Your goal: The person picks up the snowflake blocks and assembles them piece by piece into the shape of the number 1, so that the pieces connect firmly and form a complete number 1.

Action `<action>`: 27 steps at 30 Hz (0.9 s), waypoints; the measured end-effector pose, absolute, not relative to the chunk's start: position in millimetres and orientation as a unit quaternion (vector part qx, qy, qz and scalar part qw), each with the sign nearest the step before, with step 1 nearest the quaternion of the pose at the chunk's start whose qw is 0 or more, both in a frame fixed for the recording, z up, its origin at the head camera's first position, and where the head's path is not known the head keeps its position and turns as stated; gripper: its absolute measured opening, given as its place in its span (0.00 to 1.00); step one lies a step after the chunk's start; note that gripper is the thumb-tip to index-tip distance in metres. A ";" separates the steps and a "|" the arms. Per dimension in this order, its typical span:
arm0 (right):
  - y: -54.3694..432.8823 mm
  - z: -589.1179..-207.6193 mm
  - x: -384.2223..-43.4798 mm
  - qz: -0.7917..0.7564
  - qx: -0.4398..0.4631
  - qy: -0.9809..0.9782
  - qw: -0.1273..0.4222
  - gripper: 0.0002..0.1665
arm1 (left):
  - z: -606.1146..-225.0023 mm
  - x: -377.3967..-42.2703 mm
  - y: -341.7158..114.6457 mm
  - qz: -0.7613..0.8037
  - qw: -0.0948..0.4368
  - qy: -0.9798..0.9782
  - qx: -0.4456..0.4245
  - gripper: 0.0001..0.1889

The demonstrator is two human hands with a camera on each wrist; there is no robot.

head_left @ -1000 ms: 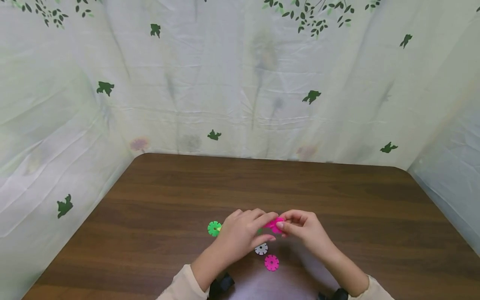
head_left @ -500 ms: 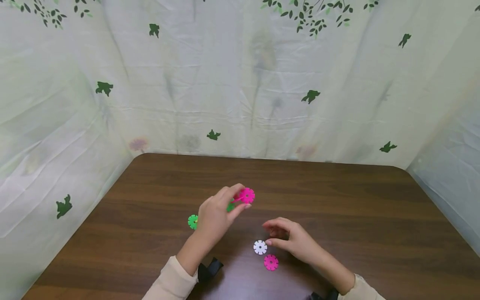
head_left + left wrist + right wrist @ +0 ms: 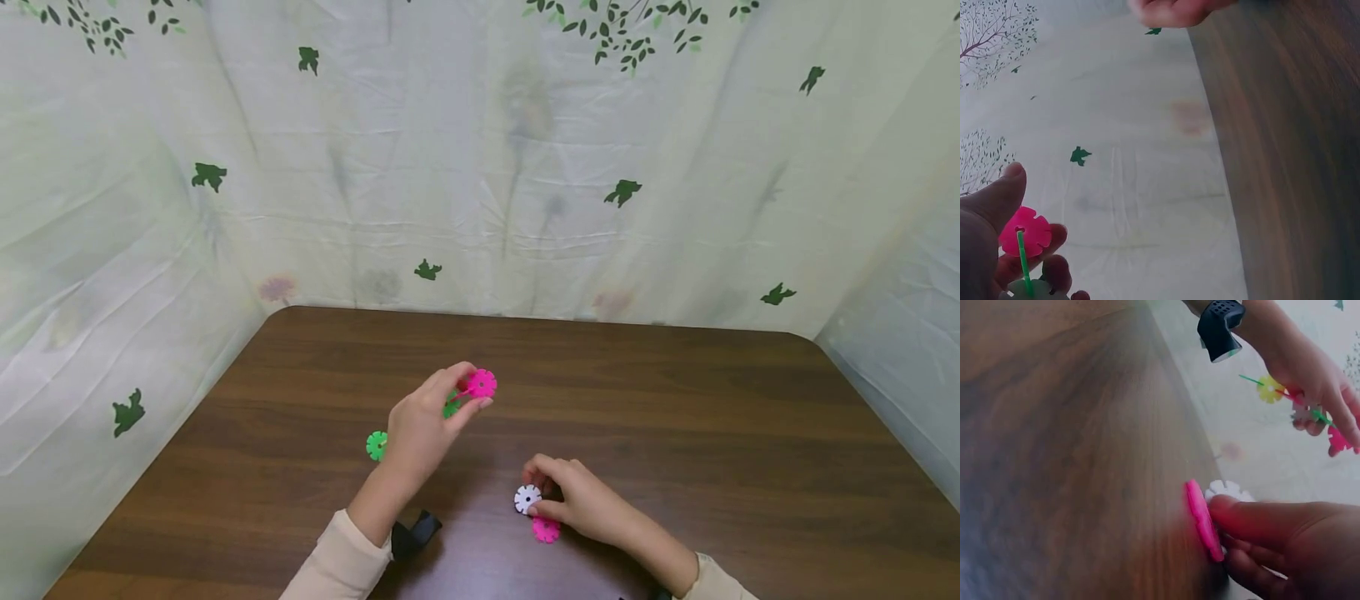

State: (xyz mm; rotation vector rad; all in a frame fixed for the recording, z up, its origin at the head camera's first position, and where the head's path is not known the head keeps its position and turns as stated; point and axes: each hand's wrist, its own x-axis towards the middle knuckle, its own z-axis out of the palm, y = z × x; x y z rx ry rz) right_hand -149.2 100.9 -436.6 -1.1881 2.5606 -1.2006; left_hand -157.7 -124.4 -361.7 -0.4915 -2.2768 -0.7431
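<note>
My left hand point(image 3: 420, 425) grips a joined chain of slotted plastic discs above the table. In the head view a pink disc point(image 3: 482, 383) stands at its fingertips, and a green disc point(image 3: 377, 446) shows at the chain's other end. The right wrist view also shows a yellow disc point(image 3: 1270, 390) in that chain. My right hand point(image 3: 585, 500) pinches a white slotted disc point(image 3: 527, 498) between thumb and fingers, low over the table. Just below it is a loose pink slotted disc point(image 3: 546, 531), partly behind the right thumb; the right wrist view shows this pink disc point(image 3: 1204, 520) edge-on.
The brown wooden table point(image 3: 675, 400) reaches back to a pale curtain point(image 3: 480, 167) printed with leaves and birds. Black wrist camera gear point(image 3: 416, 535) sits at my left wrist, close above the tabletop.
My hands have parted. The left hand carried the disc chain up and to the left. My right hand let go of the chain, came down and took hold of the white disc.
</note>
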 end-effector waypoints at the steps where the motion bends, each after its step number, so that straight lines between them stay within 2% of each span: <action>1: 101.3 -435.3 -149.9 -0.410 -0.387 0.825 0.043 0.12 | -361.6 -157.1 -123.2 -0.288 0.336 -0.875 -0.198 0.21; 4: 104.5 -427.9 -151.7 -0.478 -0.377 0.792 0.051 0.11 | -360.9 -153.6 -118.7 -0.289 0.314 -0.876 -0.223 0.20; 8: 110.9 -413.0 -154.0 -0.553 -0.347 0.758 0.014 0.12 | -360.7 -148.1 -111.1 -0.282 0.293 -0.874 -0.266 0.20; 14: 118.6 -392.4 -151.6 -0.604 -0.298 0.739 -0.037 0.08 | -365.4 -142.6 -99.0 -0.265 0.255 -0.872 -0.323 0.19; 20: 121.2 -384.7 -149.5 -0.600 -0.319 0.730 -0.076 0.09 | -367.9 -138.8 -93.2 -0.254 0.220 -0.880 -0.336 0.18; 27: 124.4 -382.2 -150.5 -0.523 -0.361 0.760 -0.135 0.11 | -365.5 -136.8 -91.4 -0.239 0.216 -0.883 -0.342 0.17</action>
